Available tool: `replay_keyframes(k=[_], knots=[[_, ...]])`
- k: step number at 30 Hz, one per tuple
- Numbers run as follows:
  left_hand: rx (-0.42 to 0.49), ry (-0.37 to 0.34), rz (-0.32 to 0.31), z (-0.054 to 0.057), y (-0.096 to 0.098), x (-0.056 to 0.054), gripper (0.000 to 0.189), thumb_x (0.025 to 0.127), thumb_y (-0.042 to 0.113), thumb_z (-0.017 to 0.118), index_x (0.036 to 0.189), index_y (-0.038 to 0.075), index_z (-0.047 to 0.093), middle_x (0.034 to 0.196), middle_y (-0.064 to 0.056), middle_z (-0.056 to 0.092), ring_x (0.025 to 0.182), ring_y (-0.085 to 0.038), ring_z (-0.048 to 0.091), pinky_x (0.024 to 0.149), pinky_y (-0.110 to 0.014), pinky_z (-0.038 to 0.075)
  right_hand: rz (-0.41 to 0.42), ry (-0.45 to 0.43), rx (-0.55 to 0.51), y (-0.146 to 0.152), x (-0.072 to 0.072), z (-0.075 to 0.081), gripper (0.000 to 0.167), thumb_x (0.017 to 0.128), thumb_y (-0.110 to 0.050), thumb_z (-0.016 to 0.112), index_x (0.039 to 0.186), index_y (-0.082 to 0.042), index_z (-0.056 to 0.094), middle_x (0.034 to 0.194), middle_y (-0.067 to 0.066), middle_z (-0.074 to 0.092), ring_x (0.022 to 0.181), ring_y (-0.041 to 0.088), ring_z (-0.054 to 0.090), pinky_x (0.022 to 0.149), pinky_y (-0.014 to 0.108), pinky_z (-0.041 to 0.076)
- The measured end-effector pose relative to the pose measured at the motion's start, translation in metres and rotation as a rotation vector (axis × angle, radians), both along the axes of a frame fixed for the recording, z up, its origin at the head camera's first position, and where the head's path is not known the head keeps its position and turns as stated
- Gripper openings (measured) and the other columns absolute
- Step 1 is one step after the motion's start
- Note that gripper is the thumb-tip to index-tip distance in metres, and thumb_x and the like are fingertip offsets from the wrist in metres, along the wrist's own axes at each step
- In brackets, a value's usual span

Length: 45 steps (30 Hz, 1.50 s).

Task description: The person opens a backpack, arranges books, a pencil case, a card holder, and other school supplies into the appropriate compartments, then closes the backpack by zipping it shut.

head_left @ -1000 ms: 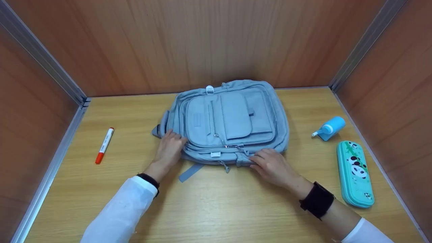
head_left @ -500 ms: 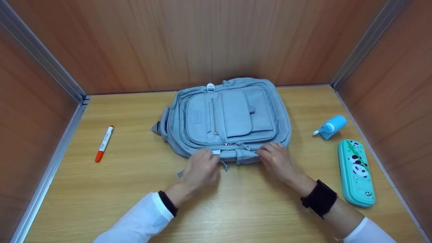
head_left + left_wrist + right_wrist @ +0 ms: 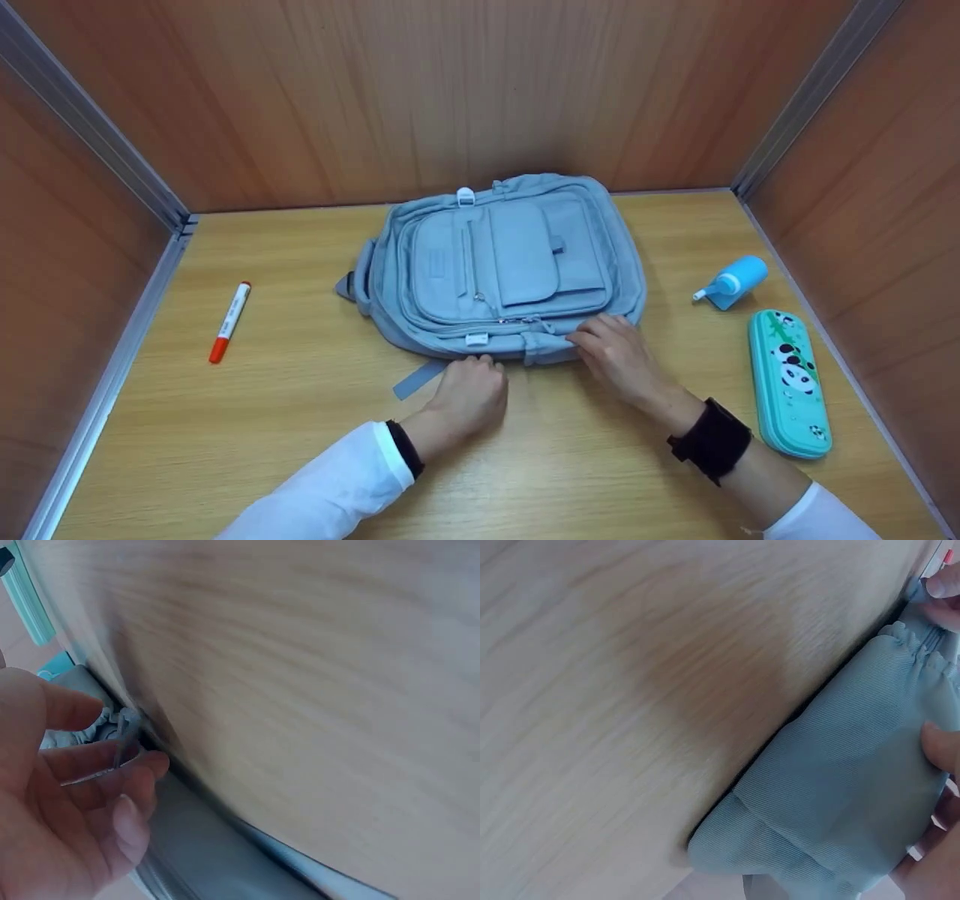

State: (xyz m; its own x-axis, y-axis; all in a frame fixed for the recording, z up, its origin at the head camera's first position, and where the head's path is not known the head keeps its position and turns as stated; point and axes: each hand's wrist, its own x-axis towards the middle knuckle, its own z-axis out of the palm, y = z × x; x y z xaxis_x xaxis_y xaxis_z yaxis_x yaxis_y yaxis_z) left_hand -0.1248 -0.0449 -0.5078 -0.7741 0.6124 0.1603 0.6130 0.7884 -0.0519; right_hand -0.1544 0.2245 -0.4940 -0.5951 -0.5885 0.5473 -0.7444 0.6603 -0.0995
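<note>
A grey-blue backpack [image 3: 525, 255] lies front side up on the table, its top handle pointing left. At its near edge my left hand [image 3: 471, 394] has curled fingers. In the left wrist view that hand [image 3: 82, 780] has the looped zipper pull [image 3: 126, 736] between thumb and fingers. My right hand [image 3: 619, 360] grips the near side further right, by the side pocket. In the right wrist view its thumb [image 3: 941, 746] presses the pocket fabric [image 3: 840, 765], with other fingers partly hidden behind it.
A white marker with a red cap [image 3: 230, 322] lies at the left. On the right are a blue squeeze bottle [image 3: 735, 279] and a turquoise panda pencil case [image 3: 790, 384]. A strap end [image 3: 418, 380] sticks out under the backpack. Wooden walls [image 3: 465, 97] surround the table.
My left hand has left the backpack's top left end and moved right along the near edge to the zipper pull. The right hand has shifted slightly along the side, still gripping it.
</note>
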Motion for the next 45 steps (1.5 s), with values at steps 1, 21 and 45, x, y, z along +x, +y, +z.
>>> replay_keyframes(k=[1, 21, 45], knots=[[0.011, 0.009, -0.001, 0.0, -0.001, 0.001, 0.014, 0.089, 0.015, 0.068, 0.077, 0.006, 0.066, 0.069, -0.006, 0.059, 0.062, -0.022, 0.06, 0.046, -0.036, 0.05, -0.002, -0.006, 0.001, 0.0, 0.0, 0.0, 0.023, 0.083, 0.005, 0.081, 0.103, -0.007, 0.077, 0.096, 0.005, 0.07, 0.089, 0.025, 0.063, 0.074, 0.038, 0.049], [0.443, -0.059, 0.106, 0.008, -0.042, 0.006, 0.02, 0.087, -0.017, 0.059, 0.1, -0.002, 0.059, 0.078, -0.016, 0.067, 0.07, -0.03, 0.071, 0.059, -0.039, 0.062, -0.015, -0.026, 0.025, 0.006, 0.002, 0.0, 0.024, 0.081, 0.006, 0.084, 0.101, -0.005, 0.078, 0.095, 0.006, 0.071, 0.088, 0.025, 0.065, 0.074, 0.039, 0.052], [0.612, 0.003, 0.44, 0.022, -0.139, -0.036, 0.023, 0.086, -0.018, 0.065, 0.105, -0.008, 0.075, 0.097, -0.027, 0.075, 0.09, -0.04, 0.076, 0.075, -0.045, 0.064, -0.002, -0.003, 0.027, 0.022, 0.005, -0.003, 0.025, 0.077, 0.009, 0.085, 0.098, -0.005, 0.079, 0.094, 0.008, 0.074, 0.09, 0.029, 0.067, 0.081, 0.045, 0.051]])
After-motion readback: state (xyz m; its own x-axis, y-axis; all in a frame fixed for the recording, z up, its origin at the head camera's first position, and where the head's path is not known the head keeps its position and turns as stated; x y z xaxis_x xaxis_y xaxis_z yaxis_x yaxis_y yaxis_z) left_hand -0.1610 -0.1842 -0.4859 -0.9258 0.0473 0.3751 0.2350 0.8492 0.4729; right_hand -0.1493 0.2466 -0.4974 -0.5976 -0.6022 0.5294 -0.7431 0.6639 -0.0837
